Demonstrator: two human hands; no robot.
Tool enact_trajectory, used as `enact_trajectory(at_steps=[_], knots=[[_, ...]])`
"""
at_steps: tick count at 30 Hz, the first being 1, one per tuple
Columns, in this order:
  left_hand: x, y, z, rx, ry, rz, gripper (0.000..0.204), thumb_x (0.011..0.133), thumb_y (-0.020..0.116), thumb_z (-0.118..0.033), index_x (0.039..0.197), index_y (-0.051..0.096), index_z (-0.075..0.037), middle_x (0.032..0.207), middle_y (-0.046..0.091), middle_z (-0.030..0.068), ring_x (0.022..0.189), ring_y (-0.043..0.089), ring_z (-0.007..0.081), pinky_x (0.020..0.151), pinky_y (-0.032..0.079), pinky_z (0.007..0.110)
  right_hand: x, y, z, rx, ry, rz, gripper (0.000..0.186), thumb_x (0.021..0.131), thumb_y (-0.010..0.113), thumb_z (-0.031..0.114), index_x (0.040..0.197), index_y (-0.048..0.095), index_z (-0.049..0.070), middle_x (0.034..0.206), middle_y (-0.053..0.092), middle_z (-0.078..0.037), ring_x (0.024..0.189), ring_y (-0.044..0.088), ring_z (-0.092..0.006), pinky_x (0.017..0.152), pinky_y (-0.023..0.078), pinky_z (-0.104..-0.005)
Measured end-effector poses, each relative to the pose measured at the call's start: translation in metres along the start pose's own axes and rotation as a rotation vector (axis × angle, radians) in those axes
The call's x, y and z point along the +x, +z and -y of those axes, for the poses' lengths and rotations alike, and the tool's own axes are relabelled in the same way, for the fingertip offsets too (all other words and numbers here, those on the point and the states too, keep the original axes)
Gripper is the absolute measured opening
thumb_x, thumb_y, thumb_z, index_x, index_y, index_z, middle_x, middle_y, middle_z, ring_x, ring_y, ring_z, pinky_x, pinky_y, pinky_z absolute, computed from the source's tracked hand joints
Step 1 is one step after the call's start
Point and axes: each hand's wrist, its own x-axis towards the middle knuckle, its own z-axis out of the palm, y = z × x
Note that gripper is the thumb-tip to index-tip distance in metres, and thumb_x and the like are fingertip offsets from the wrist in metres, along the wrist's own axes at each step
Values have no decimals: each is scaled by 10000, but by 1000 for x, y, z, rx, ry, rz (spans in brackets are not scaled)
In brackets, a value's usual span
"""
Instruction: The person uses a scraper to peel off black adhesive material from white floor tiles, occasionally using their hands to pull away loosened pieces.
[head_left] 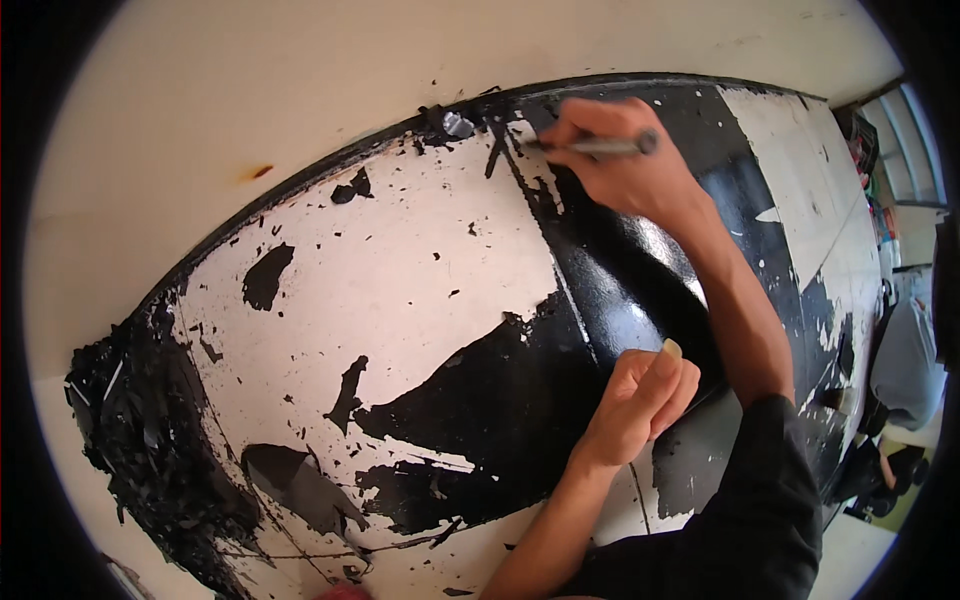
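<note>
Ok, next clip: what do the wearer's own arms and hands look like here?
The right hand and left hand are both ungloved, with no watch or bracelet visible. A plain black sleeve covers the right upper arm and ends near the elbow. The left forearm is bare where it shows; its sleeve edge can't be made out.

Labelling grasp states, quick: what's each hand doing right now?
Left hand: closed, fingers curled, nothing visible in it.
Right hand: closed, holding a grey-handled tool.
</note>
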Motion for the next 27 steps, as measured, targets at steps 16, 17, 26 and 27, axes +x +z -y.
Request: enact_trajectory(at_steps=[16,17,26,27], knots=[[1,-1,6,-65,-9,-6,733,1105,354,-541,500,368,-128,462,360,-34,441,317,59,445,216,249,-50,-2,11,-88,-94,-12,182,801,765,-74,838,604,2,891,760,-174,941,775,-302,717,609,-364],[4,3,4,-60,-8,-16,733,1105,354,-541,500,368,-128,462,360,-34,441,317,59,445,216,249,-66,-3,24,-35,-79,-50,174,799,744,-68,839,594,11,853,737,-168,858,742,-344,683,584,-390],[11,14,1,-48,-24,-4,759,1117,294,-541,473,347,-144,449,326,-40,428,313,54,438,233,236,8,-2,-14,-223,-78,-89,146,840,759,-31,847,619,11,932,777,-150,964,776,-283,772,608,-352],[9,11,1,-48,-22,-12,760,1117,287,-544,473,346,-145,449,326,-40,427,313,56,438,233,237,6,3,-15,-216,-78,-87,146,840,759,-31,847,619,11,932,777,-150,964,776,-283,772,608,-352]])
